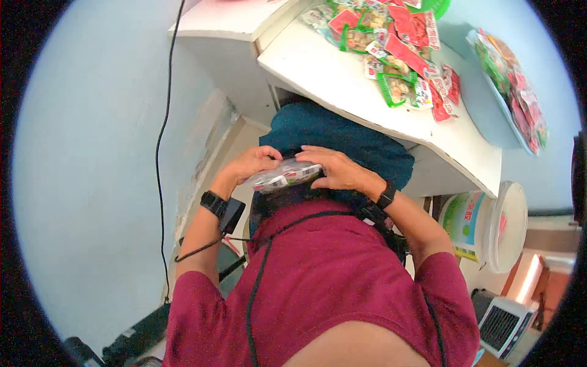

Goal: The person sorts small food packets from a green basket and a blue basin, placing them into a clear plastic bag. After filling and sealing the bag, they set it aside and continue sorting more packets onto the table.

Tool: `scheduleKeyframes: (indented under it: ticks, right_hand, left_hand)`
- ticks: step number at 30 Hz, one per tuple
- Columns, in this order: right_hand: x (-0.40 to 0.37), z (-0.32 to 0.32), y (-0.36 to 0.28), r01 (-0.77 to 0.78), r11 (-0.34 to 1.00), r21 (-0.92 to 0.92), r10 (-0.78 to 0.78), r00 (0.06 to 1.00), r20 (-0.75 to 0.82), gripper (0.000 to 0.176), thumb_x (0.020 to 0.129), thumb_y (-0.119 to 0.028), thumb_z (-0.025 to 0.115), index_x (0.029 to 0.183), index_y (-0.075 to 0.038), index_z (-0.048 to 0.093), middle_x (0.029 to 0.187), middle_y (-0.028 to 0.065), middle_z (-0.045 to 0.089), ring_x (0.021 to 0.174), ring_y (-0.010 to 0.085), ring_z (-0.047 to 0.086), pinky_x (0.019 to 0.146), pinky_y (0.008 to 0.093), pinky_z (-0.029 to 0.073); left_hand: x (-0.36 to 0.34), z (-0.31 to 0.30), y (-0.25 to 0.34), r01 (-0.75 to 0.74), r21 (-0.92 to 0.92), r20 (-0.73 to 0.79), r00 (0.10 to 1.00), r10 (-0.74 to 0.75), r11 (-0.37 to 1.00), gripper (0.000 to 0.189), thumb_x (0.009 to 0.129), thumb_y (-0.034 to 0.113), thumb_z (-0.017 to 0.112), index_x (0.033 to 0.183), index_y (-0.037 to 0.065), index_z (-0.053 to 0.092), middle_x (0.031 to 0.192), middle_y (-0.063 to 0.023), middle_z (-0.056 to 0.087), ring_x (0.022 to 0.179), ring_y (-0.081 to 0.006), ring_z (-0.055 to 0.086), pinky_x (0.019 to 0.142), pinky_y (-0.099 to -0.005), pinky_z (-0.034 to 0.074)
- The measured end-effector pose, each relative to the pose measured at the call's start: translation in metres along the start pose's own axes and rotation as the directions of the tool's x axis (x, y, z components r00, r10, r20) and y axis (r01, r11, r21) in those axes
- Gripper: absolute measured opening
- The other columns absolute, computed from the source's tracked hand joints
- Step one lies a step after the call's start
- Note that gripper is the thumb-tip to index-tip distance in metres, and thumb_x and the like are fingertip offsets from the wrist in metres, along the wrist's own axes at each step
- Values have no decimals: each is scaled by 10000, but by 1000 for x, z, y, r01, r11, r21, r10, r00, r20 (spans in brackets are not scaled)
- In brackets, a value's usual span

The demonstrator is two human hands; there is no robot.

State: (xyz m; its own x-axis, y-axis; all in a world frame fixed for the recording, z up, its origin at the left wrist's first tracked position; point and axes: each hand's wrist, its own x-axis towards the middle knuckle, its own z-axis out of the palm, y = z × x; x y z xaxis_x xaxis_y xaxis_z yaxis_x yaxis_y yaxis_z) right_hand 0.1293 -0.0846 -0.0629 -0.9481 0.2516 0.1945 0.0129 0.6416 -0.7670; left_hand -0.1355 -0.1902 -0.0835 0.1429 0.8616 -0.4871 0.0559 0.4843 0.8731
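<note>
A clear plastic bag (284, 175) with printed packets inside lies at my lap, between my two hands. My left hand (254, 162) has its fingers curled together at the bag's upper left edge. On the other side, my right hand (336, 168) is around the bag's right end, thumb below and fingers above, with a gap between them. Above, on the white table (342, 92), small red, green and clear snack packets (397, 55) lie in a loose pile.
A light blue basin (489, 104) of packets stands at the table's right. Below it is a white bucket (504, 226) with a printed label. A black cable (160, 147) hangs along the left wall. A small heater-like device (504, 324) is at the lower right.
</note>
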Motion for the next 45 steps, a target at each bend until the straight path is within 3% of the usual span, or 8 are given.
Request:
scheduleKeyframes:
  ticks: [5,9,15,20,25,36,41,45]
  right_hand:
    - [-1,1,5,-119,983,139,102,987,122,727,669,-131,824,1325,-82,516,1381,220,491,1315,364,442,1095,406,373]
    - [-3,11,12,-193,966,173,180,980,86,451,753,-172,769,1159,-50,618,1047,157,685,956,307,663,849,401,514]
    - [2,15,23,-176,976,131,187,979,-80,250,862,-249,679,1018,-54,694,746,141,669,602,209,598,596,363,480]
    - [-2,7,14,-298,919,258,332,938,-101,231,873,-239,645,901,-17,701,567,70,562,521,119,551,504,337,446]
    - [-19,-18,-20,-278,909,312,356,905,-231,276,819,-268,630,806,4,674,638,187,631,527,193,584,547,398,477]
    - [-77,-69,-84,-260,804,534,486,805,-340,242,846,-212,642,840,28,676,607,41,621,577,99,567,529,316,455]
    - [-167,-125,-122,-139,652,746,658,593,-464,213,878,-267,668,851,-61,719,738,-28,649,637,37,550,542,229,440]
    - [-256,-172,-172,-149,743,652,669,184,-720,219,901,-223,654,985,-25,695,820,0,675,718,67,620,591,221,478]
  left_hand:
    - [0,2,5,0,27,-4,1000,0,1000,177,850,186,701,966,83,614,806,23,624,699,-82,579,622,-235,474]
    - [3,-1,1,19,7,26,999,-19,1000,123,853,165,689,917,85,621,794,33,614,682,-70,565,608,-228,468]
    - [-4,0,8,110,-118,-85,989,-120,987,189,886,240,696,936,60,668,845,7,659,761,-81,609,663,-252,491]
    - [-12,1,14,95,-397,-17,994,-111,913,933,895,757,283,1267,-56,550,1213,-168,636,1079,-259,630,922,-376,498]
    - [-11,7,24,29,-682,136,987,89,731,931,900,738,301,1444,-18,321,1488,-176,371,1365,-332,368,1101,-493,330]
    - [-37,49,66,-255,-312,185,929,322,915,773,804,384,751,1391,17,406,1353,-149,502,1287,-318,461,1055,-494,405]
    - [-17,79,86,-266,-246,450,820,352,932,704,857,460,685,1332,-15,473,1229,-178,604,1131,-341,596,934,-492,519]
    - [-9,80,82,-224,-282,417,847,330,933,729,823,456,721,1305,-43,496,1223,-207,599,1107,-354,607,915,-487,522]
